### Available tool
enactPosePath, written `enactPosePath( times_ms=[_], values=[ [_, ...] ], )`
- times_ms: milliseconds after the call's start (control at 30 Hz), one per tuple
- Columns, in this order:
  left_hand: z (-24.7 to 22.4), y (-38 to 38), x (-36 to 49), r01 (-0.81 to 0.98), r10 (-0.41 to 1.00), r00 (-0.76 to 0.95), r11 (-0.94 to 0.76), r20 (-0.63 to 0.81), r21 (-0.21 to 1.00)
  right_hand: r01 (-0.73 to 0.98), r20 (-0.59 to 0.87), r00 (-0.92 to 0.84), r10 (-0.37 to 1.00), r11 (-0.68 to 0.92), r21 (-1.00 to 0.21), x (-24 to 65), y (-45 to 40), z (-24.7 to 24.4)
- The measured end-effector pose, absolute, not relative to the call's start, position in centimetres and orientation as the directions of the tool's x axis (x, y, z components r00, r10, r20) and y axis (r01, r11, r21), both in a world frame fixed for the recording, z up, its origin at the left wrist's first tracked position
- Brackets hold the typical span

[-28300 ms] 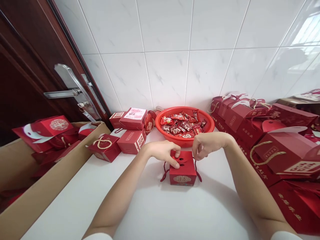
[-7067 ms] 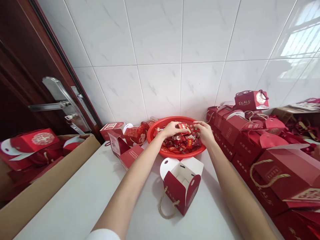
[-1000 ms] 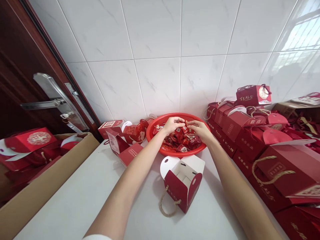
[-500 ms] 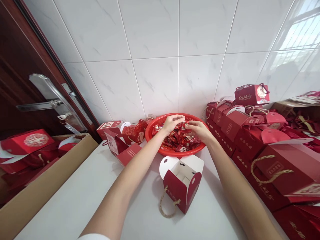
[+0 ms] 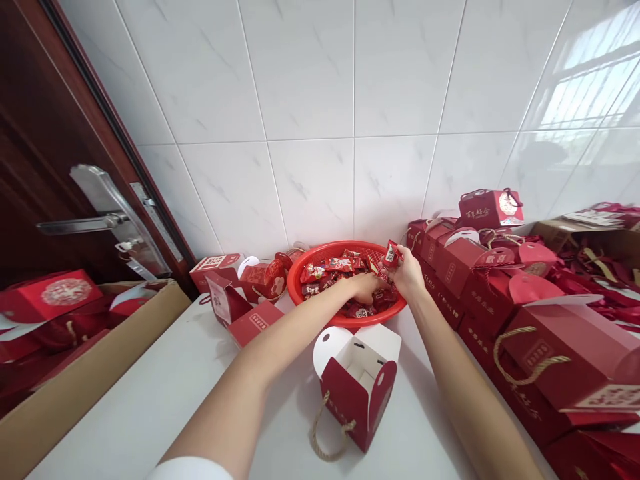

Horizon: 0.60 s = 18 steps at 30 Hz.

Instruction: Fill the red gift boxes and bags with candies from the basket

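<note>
Dropped lower into the basket (image 5: 360,321), my left hand (image 5: 367,288) shows no readable grip; my right hand (image 5: 410,272) pinches a packet (image 5: 391,253) by its right rim. Seemingly gathering; next, lift more.

The basket (image 5: 294,293) is bright orange-red; the sweets (image 5: 340,264) have red and maroon wrappers marked with white. The open box (image 5: 345,400) is dark red outside and white inside, its rope (image 5: 327,457) tan. The desk (image 5: 130,407) is plain white, the tiles (image 5: 310,73) white with grey veining, the carton (image 5: 100,363) brown.
</note>
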<state>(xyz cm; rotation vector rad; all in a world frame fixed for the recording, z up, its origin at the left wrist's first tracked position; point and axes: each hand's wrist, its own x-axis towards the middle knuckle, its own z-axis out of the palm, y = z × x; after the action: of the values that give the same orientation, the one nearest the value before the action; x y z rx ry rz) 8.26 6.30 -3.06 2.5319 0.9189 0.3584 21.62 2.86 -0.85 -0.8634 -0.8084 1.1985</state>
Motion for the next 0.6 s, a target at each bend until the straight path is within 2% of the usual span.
enactPosePath(
  times_ms=[100,233,333,500,600],
  values=[
    [-3.0,6.3,8.5,0.585,0.655,0.755,-0.7,0.041,0.41,-0.432,0.072,0.139,0.988,0.126,-0.893,21.6,2.8,-0.8],
    [-2.6,6.2,7.6,0.654,0.756,0.652,-0.595,0.051,0.468,-0.473,0.039,0.149,0.988,0.106,-0.875,21.4,2.2,-0.3],
    [-1.9,6.2,6.5,0.668,0.78,0.623,-0.566,0.051,0.484,-0.483,0.042,0.159,0.986,0.115,-0.868,21.2,1.7,-0.1],
    [-0.7,6.3,4.6,0.577,0.852,0.491,-0.475,0.182,0.665,-0.454,0.086,0.125,0.988,0.134,-0.881,21.2,1.2,0.1],
    [-0.3,6.3,3.6,0.534,0.86,0.454,-0.472,0.233,0.701,-0.434,0.105,0.096,0.99,0.136,-0.89,21.1,1.0,0.1]
  ],
)
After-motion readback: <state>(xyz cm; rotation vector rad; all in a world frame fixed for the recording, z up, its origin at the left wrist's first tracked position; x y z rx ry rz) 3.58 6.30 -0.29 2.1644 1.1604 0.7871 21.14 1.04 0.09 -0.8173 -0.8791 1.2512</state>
